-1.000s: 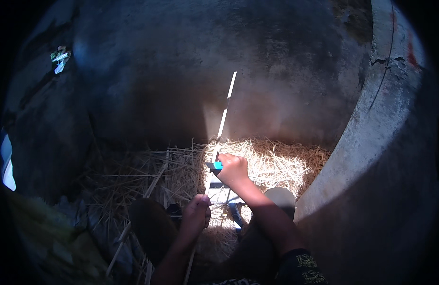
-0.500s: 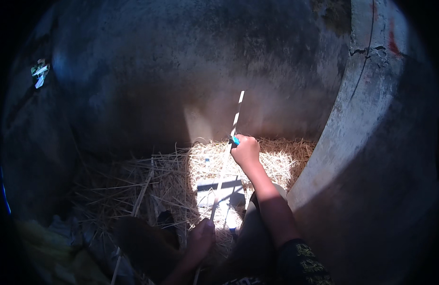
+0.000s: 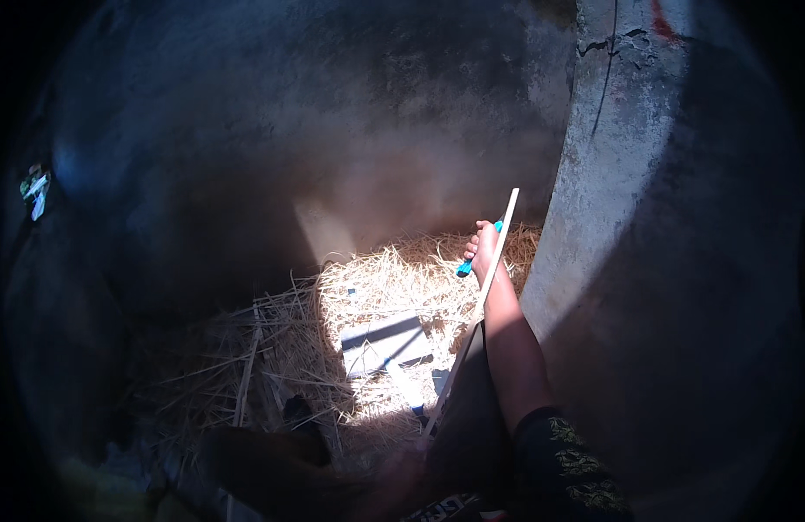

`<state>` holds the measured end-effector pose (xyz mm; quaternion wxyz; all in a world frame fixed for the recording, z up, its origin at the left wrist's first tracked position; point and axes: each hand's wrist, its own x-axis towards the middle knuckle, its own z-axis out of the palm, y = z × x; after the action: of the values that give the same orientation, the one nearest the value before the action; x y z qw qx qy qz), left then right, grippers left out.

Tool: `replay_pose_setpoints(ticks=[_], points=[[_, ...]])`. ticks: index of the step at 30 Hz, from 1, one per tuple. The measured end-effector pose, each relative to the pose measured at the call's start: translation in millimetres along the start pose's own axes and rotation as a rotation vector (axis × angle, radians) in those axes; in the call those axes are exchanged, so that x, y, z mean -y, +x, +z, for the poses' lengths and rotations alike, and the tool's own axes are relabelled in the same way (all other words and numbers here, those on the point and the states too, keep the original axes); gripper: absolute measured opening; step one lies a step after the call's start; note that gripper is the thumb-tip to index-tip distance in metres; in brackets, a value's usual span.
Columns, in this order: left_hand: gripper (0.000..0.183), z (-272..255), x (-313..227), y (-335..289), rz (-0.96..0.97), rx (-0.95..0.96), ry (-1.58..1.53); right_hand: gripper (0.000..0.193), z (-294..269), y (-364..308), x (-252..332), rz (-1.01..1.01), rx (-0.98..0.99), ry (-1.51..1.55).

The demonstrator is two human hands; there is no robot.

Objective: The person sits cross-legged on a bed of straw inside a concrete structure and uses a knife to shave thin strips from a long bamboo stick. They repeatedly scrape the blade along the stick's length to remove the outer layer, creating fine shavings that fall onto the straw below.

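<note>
left hand point(image 3: 402, 474): blurred in near shadow, grip not discernible. stick point(image 3: 485, 278): near end hidden behind the right forearm.

I see a floor point(image 3: 246, 296) of dark packed ground, covered with loose straw point(image 3: 394, 278). A flat grey slab point(image 3: 385, 344) lies on the straw's sunlit middle, and thin pale sticks point(image 3: 246, 383) lie left of the slab

stick point(image 3: 498, 252): white
handle point(image 3: 466, 264): turquoise
straw point(image 3: 394, 278): pale yellow
sleeve point(image 3: 568, 461): black, yellow pattern
wall point(image 3: 637, 217): grey
</note>
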<state>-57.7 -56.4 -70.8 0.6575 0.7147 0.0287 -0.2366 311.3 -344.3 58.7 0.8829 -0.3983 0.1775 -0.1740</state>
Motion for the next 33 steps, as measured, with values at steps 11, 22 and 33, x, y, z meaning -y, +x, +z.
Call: replay_pose_setpoints(ticks=[11,22,33], points=[[0.027,-51,-69,-8,0.126,-0.250,-0.147,0.035,32,-107,19,-0.039,0.541,-0.377],[0.028,-42,-64,-7,0.201,-0.298,-0.091,0.019,39,-115,8,0.036,0.815,-0.756],[0.026,-41,-71,-11,0.159,-0.263,-0.188,0.013,35,-105,0,0.077,0.878,-0.534]])
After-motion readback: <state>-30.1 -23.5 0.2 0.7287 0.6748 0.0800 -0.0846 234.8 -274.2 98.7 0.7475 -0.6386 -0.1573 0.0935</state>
